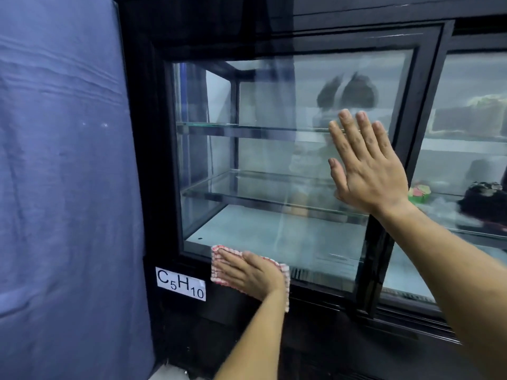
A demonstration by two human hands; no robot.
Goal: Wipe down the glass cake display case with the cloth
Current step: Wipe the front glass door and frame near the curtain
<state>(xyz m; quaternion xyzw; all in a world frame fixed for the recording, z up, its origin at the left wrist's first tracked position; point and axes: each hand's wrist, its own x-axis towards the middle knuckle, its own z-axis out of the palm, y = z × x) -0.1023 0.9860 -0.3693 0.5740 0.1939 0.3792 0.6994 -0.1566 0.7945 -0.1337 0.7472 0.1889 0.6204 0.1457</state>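
The black-framed glass cake display case fills the view, with its left sliding glass door in front of me. My left hand lies flat, fingers straight, pressing a red-and-white checked cloth against the door's lower left frame. My right hand is spread flat on the glass near the door's right edge, fingers pointing up.
Two glass shelves inside the left section are bare. Behind the right door stand a dark cake and a small green-and-pink one. A white label "C5H10" is stuck below the door. Blue fabric hangs to the left.
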